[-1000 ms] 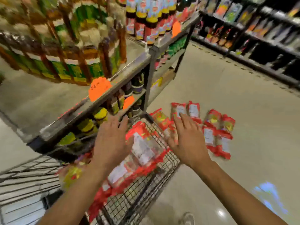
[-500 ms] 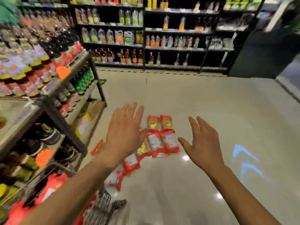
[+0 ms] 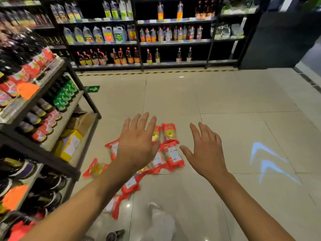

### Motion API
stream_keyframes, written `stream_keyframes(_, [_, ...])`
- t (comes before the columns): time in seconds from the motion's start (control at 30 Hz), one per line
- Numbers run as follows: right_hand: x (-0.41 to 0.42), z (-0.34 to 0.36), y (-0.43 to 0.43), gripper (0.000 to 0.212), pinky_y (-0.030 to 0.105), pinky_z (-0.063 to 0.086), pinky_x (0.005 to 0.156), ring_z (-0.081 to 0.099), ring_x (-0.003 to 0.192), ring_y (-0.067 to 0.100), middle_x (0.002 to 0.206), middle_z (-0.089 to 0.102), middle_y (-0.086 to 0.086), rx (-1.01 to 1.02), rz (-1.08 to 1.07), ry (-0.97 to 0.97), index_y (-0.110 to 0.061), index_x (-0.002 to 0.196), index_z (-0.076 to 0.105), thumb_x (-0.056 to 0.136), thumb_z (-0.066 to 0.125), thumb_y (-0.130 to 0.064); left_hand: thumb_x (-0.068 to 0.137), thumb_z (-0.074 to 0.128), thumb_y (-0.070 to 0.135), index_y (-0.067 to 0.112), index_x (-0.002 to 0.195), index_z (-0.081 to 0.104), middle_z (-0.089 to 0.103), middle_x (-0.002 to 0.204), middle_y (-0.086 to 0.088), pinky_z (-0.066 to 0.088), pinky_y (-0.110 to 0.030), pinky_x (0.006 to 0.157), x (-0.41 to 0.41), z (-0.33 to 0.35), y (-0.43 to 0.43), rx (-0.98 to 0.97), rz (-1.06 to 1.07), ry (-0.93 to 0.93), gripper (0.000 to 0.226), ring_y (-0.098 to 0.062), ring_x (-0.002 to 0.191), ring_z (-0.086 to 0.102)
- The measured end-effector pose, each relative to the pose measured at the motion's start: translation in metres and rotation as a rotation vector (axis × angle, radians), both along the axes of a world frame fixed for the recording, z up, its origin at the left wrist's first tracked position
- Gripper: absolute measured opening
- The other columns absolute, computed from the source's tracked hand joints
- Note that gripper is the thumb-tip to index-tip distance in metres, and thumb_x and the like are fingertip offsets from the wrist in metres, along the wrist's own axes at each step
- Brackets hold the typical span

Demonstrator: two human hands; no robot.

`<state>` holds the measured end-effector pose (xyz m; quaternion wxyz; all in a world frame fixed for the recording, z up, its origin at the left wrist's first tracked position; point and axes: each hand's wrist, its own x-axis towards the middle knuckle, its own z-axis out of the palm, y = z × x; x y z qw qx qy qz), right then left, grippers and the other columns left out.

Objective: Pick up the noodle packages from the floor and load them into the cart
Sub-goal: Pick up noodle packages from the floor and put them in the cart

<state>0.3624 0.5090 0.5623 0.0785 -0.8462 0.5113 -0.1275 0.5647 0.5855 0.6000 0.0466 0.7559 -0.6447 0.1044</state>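
On the floor ahead of us, we record a loose cluster of red noodle packs lying flat, several overlapping. A pair sits side by side at the far end, and the rest trail back towards our feet. A stray pack lies a little apart on the left, near the foot of the rack. We find the left hand held out palm down with its fingers straight and spread, gripping nothing; from this view it covers the middle of the cluster, and we cannot tell whether it touches any pack. The right hand is likewise flat and spread, holding nothing, just right of the cluster. Both hands are well apart from each other, with the far packs showing between them. The rack on the left carries bottles and jars on its tiers, with orange tags on the shelf edges and a yellow box on a low tier. Dark shelves of bottles run along the back, fronted by striped tape on the tiles. A green sign sits on the floor beside the rack. Two blue light marks fall on the tiles to the right. At the bottom edge we note a pale leg and a dark shoe, both blurred.
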Motion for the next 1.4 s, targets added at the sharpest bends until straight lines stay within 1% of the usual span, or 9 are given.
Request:
stream_keyframes(0.3, [0.059, -0.117, -0.169, 0.071, 0.054, 0.042, 0.108, 0.052, 0.135, 0.038, 0.148, 0.054, 0.02, 0.173, 0.039, 0.23, -0.013, 0.147, 0.051, 0.088, 0.054, -0.054, 0.082, 0.067, 0.045, 0.006, 0.143, 0.055, 0.057, 0.145, -0.022, 0.045, -0.057, 0.107, 0.082, -0.145, -0.165, 0.222, 0.081, 0.151, 0.073, -0.045, 0.129, 0.056])
stream_keyframes(0.43, [0.08, -0.202, -0.248, 0.069, 0.048, 0.033, 0.115, 0.043, 0.143, 0.033, 0.156, 0.046, 0.015, 0.336, 0.075, 0.323, -0.017, 0.154, 0.038, 0.097, 0.048, -0.055, 0.085, 0.065, 0.047, 0.008, 0.145, 0.053, 0.055, 0.147, -0.021, 0.046, -0.055, 0.105, 0.116, -0.236, -0.238, 0.345, 0.156, 0.188, 0.073, -0.044, 0.129, 0.056])
stream_keyframes(0.77, [0.135, -0.571, -0.383, 0.08, 0.043, 0.036, 0.107, 0.044, 0.137, 0.032, 0.151, 0.046, 0.009, 0.846, 0.104, 0.397, -0.02, 0.159, 0.022, 0.095, 0.054, -0.055, 0.093, 0.059, 0.049, 0.011, 0.156, 0.03, 0.038, 0.159, -0.014, 0.04, -0.047, 0.11, 0.158, -0.605, -0.341, 0.658, 0.586, 0.625, 0.079, -0.039, 0.141, 0.041])
stream_keyframes(0.93, [0.126, -0.748, -0.418, 0.084, 0.045, 0.041, 0.108, 0.047, 0.134, 0.034, 0.149, 0.047, 0.012, 1.05, -0.006, 0.267, -0.018, 0.155, 0.03, 0.087, 0.069, -0.049, 0.08, 0.069, 0.046, 0.011, 0.144, 0.048, 0.057, 0.14, -0.011, 0.045, -0.045, 0.11, 0.147, -0.789, -0.343, 0.539, 0.873, 1.033, 0.075, -0.034, 0.131, 0.054])
stream_keyframes(1.03, [0.129, -0.833, -0.426, 0.059, 0.035, 0.054, 0.088, 0.066, 0.106, 0.018, 0.126, 0.064, 0.0, 1.175, -0.136, 0.079, -0.02, 0.124, 0.044, 0.082, 0.082, -0.031, 0.069, 0.079, 0.048, 0.015, 0.129, 0.06, 0.069, 0.126, 0.001, 0.052, -0.045, 0.106, 0.152, -0.891, -0.329, 0.391, 1.059, 1.257, 0.071, -0.021, 0.116, 0.066])
stream_keyframes(1.1, [0.125, -0.898, -0.434, 0.072, 0.04, 0.062, 0.082, 0.074, 0.097, 0.017, 0.121, 0.071, 0.001, 1.236, -0.167, -0.015, -0.02, 0.119, 0.047, 0.065, 0.092, -0.039, 0.057, 0.085, 0.052, 0.016, 0.121, 0.067, 0.076, 0.117, 0.0, 0.059, -0.047, 0.098, 0.165, -0.947, -0.323, 0.28, 1.124, 1.369, 0.075, -0.02, 0.106, 0.074])
stream_keyframes(1.17, [0.127, -0.947, -0.442, 0.092, 0.046, 0.064, 0.079, 0.077, 0.093, 0.019, 0.115, 0.075, 0.0, 1.263, -0.176, -0.091, -0.021, 0.123, 0.053, 0.049, 0.096, -0.057, 0.064, 0.092, 0.03, 0.012, 0.115, 0.072, 0.079, 0.112, -0.006, 0.062, -0.049, 0.091, 0.174, -0.966, -0.327, 0.242, 1.19, 1.487, 0.059, -0.023, 0.097, 0.077])
stream_keyframes(1.27, [0.138, -0.97, -0.451, 0.072, 0.048, 0.064, 0.079, 0.079, 0.087, 0.021, 0.107, 0.079, 0.0, 1.301, -0.187, -0.125, -0.015, 0.12, 0.066, 0.059, 0.098, -0.038, 0.075, 0.089, 0.004, 0.015, 0.097, 0.074, 0.078, 0.105, -0.007, 0.065, -0.03, 0.07, 0.179, -0.961, -0.341, 0.222, 1.225, 1.551, 0.028, -0.015, 0.08, 0.076])
stream_keyframes(1.4, [0.149, -0.943, -0.46, 0.102, 0.047, 0.064, 0.075, 0.079, 0.082, 0.024, 0.106, 0.077, 0.002, 1.297, -0.295, -0.181, -0.013, 0.126, 0.052, 0.044, 0.101, -0.048, 0.067, 0.095, 0.01, 0.017, 0.1, 0.073, 0.08, 0.102, -0.003, 0.063, -0.025, 0.067, 0.187, -0.956, -0.346, 0.155, 1.216, 1.544, 0.04, -0.013, 0.08, 0.076])
